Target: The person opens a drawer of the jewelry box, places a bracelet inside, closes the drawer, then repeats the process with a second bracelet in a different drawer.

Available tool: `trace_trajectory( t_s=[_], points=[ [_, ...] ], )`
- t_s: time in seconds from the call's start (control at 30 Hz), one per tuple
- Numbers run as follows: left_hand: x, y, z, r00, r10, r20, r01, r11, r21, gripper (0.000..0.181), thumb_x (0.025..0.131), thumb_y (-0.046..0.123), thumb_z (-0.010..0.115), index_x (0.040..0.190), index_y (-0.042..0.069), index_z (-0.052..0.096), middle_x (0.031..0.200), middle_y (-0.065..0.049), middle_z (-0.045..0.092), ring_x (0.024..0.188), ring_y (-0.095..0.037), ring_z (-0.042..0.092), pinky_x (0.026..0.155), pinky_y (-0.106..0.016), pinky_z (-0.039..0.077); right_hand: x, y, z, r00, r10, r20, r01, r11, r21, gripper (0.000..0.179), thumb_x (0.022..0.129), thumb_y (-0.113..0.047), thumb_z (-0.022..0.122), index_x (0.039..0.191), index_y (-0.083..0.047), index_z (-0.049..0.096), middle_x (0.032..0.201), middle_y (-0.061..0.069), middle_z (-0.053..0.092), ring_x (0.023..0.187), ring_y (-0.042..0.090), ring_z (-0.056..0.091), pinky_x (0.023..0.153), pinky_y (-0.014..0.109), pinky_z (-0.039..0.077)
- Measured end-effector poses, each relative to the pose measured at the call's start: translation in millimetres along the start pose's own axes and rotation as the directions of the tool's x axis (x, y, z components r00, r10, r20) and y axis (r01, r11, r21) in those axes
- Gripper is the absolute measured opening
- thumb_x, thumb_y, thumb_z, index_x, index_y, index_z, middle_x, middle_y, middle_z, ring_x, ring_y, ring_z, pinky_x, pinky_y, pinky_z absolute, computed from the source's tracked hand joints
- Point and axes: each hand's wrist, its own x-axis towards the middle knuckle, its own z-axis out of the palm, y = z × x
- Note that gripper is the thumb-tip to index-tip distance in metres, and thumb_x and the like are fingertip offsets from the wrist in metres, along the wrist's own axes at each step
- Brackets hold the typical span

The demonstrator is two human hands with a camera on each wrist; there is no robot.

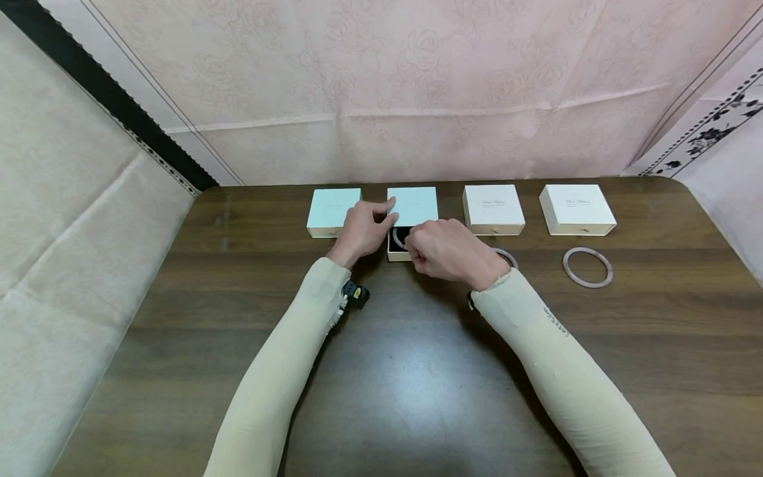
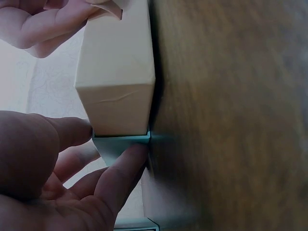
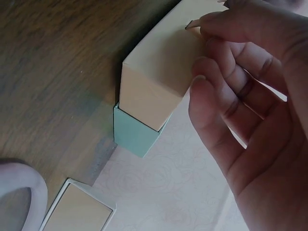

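Note:
A turquoise drawer box (image 1: 415, 207) stands near the table's far edge, its cream drawer (image 1: 398, 256) pulled partway out toward me. Inside the drawer's dark lining a pale ring-shaped bangle (image 1: 396, 237) shows in part. My left hand (image 1: 365, 228) grips the turquoise sleeve (image 2: 113, 149) at its left side, thumb and fingers around it. With thumb and fingertips, my right hand (image 1: 450, 250) pinches the small ribbon pull tab (image 3: 193, 23) on the drawer front. Much of the drawer is hidden by the right hand in the head view.
Another turquoise box (image 1: 334, 207) sits to the left, and two white boxes, a nearer one (image 1: 493, 204) and a farther one (image 1: 577, 204), stand to the right. One pale bangle (image 1: 587, 285) lies before the farthest white box; another bangle (image 1: 508, 256) is partly behind my right wrist.

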Motion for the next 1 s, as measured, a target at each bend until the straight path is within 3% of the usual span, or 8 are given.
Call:
trace_trajectory(
  t_s=[0.17,0.63,0.87,1.0],
  points=[
    [-0.2,0.1,0.1,1.0,-0.003,0.003,0.003,1.0,-0.004,0.04,0.105,0.029,0.059,0.145,0.022,0.057,0.151,0.001,0.055,0.139,-0.025,0.053,0.095,-0.034,0.048,0.0,0.5,1.2,1.0,0.003,-0.011,-0.003,1.0,-0.008,0.03,0.084,-0.001,0.064,0.062,-0.02,0.056,0.067,-0.007,0.055,0.061,0.01,0.051,0.054,0.03,0.042],
    [0.0,-0.4,-0.1,1.0,-0.002,0.006,0.002,1.0,-0.006,0.04,0.105,0.029,0.058,0.145,0.023,0.057,0.151,0.002,0.056,0.136,-0.025,0.055,0.088,-0.032,0.046,0.6,0.3,2.5,1.0,0.014,-0.018,-0.014,1.0,0.011,0.027,0.084,0.001,0.063,0.065,-0.018,0.057,0.07,-0.006,0.056,0.062,0.011,0.052,0.055,0.03,0.043],
    [-0.4,-0.7,0.0,1.0,-0.008,0.009,0.008,1.0,0.0,0.04,0.106,0.03,0.058,0.146,0.024,0.057,0.151,0.0,0.056,0.115,-0.03,0.064,0.079,-0.031,0.044,0.8,0.8,3.3,1.0,0.016,-0.025,-0.016,1.0,0.02,0.028,0.084,0.002,0.061,0.064,-0.018,0.057,0.07,-0.006,0.055,0.062,0.011,0.051,0.054,0.029,0.041],
    [-0.4,-0.2,0.3,1.0,-0.007,0.008,0.007,1.0,0.005,0.04,0.106,0.029,0.058,0.145,0.024,0.057,0.151,0.0,0.056,0.122,-0.028,0.062,0.079,-0.031,0.043,0.6,1.0,3.5,0.999,0.017,-0.029,-0.017,1.0,0.018,0.028,0.083,0.002,0.061,0.064,-0.018,0.057,0.07,-0.006,0.054,0.062,0.011,0.051,0.054,0.029,0.041]
  ],
)
